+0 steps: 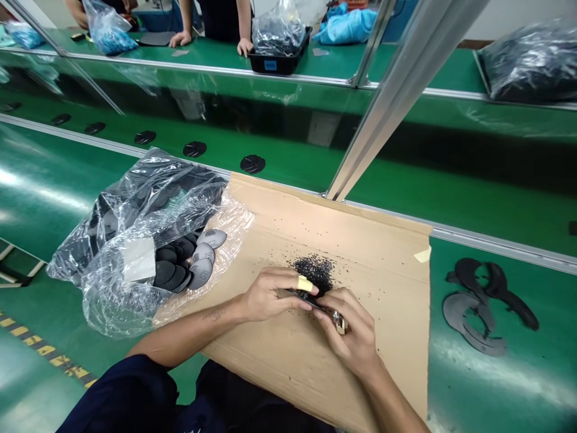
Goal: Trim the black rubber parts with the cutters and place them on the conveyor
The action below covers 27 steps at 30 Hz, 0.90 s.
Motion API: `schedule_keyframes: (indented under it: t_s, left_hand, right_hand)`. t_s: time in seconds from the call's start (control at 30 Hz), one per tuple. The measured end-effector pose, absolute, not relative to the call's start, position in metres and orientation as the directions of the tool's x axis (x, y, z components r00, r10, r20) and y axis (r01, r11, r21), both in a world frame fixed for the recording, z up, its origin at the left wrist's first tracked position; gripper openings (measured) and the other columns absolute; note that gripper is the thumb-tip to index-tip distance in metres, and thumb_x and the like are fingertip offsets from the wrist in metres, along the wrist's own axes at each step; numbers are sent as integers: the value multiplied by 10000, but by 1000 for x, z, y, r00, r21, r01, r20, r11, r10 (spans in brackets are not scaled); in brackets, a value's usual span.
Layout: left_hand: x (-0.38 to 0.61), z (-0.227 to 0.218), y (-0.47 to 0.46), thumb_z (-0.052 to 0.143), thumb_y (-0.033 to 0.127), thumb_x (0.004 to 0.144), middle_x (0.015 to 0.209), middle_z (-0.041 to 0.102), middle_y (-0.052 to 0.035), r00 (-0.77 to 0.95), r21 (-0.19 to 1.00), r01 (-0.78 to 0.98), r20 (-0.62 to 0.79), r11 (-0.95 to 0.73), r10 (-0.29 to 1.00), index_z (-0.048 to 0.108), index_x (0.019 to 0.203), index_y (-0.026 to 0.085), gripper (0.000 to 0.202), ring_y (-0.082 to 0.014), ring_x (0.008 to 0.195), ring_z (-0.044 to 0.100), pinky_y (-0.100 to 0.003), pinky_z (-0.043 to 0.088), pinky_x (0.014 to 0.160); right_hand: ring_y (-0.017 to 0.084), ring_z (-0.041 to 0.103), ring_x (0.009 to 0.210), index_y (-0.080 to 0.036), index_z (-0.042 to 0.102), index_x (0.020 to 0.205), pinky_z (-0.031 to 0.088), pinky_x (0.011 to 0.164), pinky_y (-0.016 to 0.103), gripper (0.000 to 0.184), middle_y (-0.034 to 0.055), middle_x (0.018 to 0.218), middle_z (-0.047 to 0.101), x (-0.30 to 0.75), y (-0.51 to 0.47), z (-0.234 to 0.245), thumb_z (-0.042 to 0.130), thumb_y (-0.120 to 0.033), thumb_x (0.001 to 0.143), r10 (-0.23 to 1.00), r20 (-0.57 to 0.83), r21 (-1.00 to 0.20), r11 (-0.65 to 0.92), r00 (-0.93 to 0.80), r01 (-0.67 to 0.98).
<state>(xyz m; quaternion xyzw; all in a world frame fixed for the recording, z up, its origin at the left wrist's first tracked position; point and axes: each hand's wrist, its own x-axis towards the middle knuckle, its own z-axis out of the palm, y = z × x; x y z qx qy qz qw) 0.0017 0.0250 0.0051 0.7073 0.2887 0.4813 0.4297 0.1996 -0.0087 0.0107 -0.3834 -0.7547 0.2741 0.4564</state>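
Observation:
My left hand (270, 294) pinches a flat black plastic part (303, 296) over a sheet of cardboard (360, 252); its forefinger wears a yellow tape band. My right hand (349, 328) is closed round a small metal-tipped tool (339, 322) that meets the same part. Just beyond the fingers lies a small heap of black shavings (315, 269). To the left, an open clear plastic bag (135, 240) spills several grey and black oval parts (198, 261) onto the cardboard.
Black trimmed scrap pieces (487, 300) lie on the green bench at right. A conveyor belt beyond carries several black parts (252, 163). A slanted aluminium post (396, 90) rises from the rail. Another person's hands (246, 46) rest beside a black tray (279, 57) opposite.

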Motion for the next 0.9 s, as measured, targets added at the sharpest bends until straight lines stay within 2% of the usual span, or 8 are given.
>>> schedule_keyframes:
  t_s: [0.07, 0.13, 0.23, 0.33, 0.47, 0.67, 0.77, 0.9]
  left_hand:
    - [1, 5, 26, 750, 385, 867, 869, 768, -95, 398, 877, -7, 444, -481, 803, 777, 1033, 157, 283, -163, 771, 703, -263, 561, 711]
    - [-1, 7, 29, 701, 513, 868, 859, 758, -104, 459, 899, -58, 410, -434, 788, 781, 1026, 148, 406, -169, 780, 691, -273, 552, 726]
    - [-5, 12, 34, 493, 673, 917, 896, 744, -134, 580, 970, -146, 242, -193, 778, 786, 1005, 129, 624, -190, 837, 691, -289, 549, 743]
    - [-9, 13, 36, 617, 574, 912, 876, 728, -114, 641, 989, -143, 115, -29, 759, 794, 955, 131, 479, -173, 816, 682, -263, 534, 728]
    - [-8, 8, 32, 772, 474, 826, 824, 702, -87, 670, 989, -144, 74, 31, 739, 800, 896, 136, 346, -134, 724, 643, -230, 505, 663]
    - [-11, 7, 29, 783, 423, 829, 764, 693, -70, 699, 997, -56, 78, -54, 711, 802, 868, 145, 281, -120, 679, 613, -228, 482, 651]
    - [-10, 7, 30, 773, 463, 828, 769, 703, -78, 689, 998, -32, 59, -51, 723, 797, 851, 139, 326, -128, 686, 620, -235, 484, 660]
    - [-4, 4, 30, 610, 615, 898, 840, 706, -92, 582, 999, -45, 12, 18, 813, 786, 931, 133, 514, -162, 758, 646, -260, 499, 693]
  right_hand:
    - [205, 635, 784, -218, 668, 1021, 539, 662, 356, 177, 74, 876, 657, 200, -10, 10, 638, -106, 887, 824, 487, -760, 563, -289, 325]
    - [196, 628, 777, -220, 678, 1005, 527, 647, 341, 189, 70, 874, 650, 201, -10, 11, 611, -86, 891, 825, 490, -767, 562, -282, 311]
    - [191, 625, 781, -220, 684, 985, 518, 633, 326, 174, 71, 884, 643, 203, -10, 13, 596, -94, 903, 849, 451, -809, 519, -275, 276]
    - [190, 625, 790, -221, 679, 952, 520, 640, 322, 101, 69, 892, 638, 204, -9, 17, 610, -151, 926, 877, 382, -864, 451, -291, 223]
    - [185, 616, 775, -216, 675, 888, 514, 645, 321, 107, 68, 898, 633, 202, -8, 19, 635, -294, 948, 895, 294, -924, 356, -335, 139]
    - [171, 597, 736, -210, 662, 824, 494, 626, 306, 262, 56, 862, 624, 202, -5, 20, 663, -451, 924, 878, 196, -963, 257, -436, 84]
    - [181, 610, 749, -212, 675, 841, 503, 633, 316, 222, 62, 868, 635, 202, -5, 17, 656, -412, 934, 880, 218, -955, 282, -422, 95]
    - [191, 613, 772, -223, 679, 903, 503, 654, 328, 48, 58, 870, 636, 200, -8, 12, 655, -256, 928, 913, 345, -893, 390, -218, 224]
